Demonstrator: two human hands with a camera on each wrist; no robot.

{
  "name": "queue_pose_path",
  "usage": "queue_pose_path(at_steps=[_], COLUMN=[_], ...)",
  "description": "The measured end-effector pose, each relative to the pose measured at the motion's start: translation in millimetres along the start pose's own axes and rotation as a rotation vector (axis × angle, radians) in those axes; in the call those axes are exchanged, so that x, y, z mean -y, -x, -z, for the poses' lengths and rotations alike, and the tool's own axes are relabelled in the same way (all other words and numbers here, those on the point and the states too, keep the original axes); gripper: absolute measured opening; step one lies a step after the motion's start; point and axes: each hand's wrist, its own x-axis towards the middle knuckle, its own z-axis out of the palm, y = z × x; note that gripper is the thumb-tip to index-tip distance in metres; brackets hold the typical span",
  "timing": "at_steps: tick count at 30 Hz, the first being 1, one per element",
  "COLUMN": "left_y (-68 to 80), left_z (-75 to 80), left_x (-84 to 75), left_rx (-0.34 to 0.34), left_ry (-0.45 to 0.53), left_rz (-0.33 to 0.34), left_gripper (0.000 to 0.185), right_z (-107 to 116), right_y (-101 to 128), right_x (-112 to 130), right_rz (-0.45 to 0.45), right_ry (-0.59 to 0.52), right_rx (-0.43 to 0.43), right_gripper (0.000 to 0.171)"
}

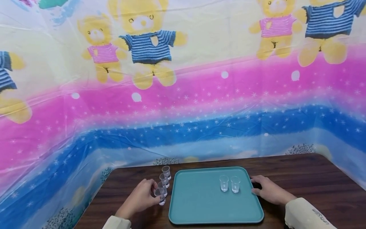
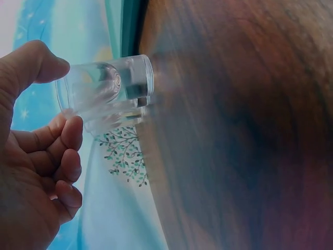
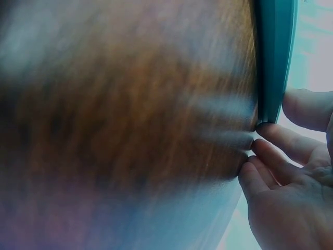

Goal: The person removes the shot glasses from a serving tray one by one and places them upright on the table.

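Wooden table (image 1: 300,178) — teal tray (image 1: 200,203), six glasses (image 1: 224,183)

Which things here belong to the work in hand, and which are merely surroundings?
In use: small clear glass cups beside the left hand, one gripped; two clear cups on the teal plastic tray; right hand at its edge.

Surroundings: dark wooden table; teddy-bear patterned sheet.

Open tray (image 1: 200,203) floor left of two glasses (image 1: 229,183); glass row (image 1: 163,186) crowding its left edge.

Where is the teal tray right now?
In the head view the teal tray lies mid-table, between the left hand and the right hand.
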Motion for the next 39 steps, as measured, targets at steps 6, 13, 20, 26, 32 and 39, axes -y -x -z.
queue_pose_path(at_steps=[6, 13, 20, 26, 32, 39], left_y=[-0.3, 1.7, 0.9, -7.5, -20.7, -39.9], left_z=[-1.2, -0.2, 3.6, 3.0, -3.1, -17.0], left_x=[0.4, -2.1, -14.2, -28.2, -43.7, -64.3], left_rx=[0.013, 0.035, -0.041, -0.056, 0.016, 0.043], left_ry=[0.005, 0.013, -0.002, 0.025, 0.071, 0.093], left_rz=[-0.005, 0.021, -0.017, -0.107, -0.195, -0.299], left_gripper=[0.021, 0.026, 0.031, 0.027, 0.019, 0.019], right_z=[0.3, -0.3, 0.1, -0.3, -0.7, -1.3], right_y=[0.9, 0.8, 1.7, 2.5, 1.6, 1.2], right_x=[0.8, 0.9, 1.6, 1.5, 1.2, 0.9], right_rz=[0.004, -0.001, 0.004, 0.006, 0.008, 0.008], right_ry=[0.004, 0.006, -0.005, -0.015, -0.02, -0.013], right_rx=[-0.004, -0.003, -0.003, -0.002, -0.001, -0.011], right_gripper=[0.047, 0.047, 0.047, 0.047, 0.047, 0.046])
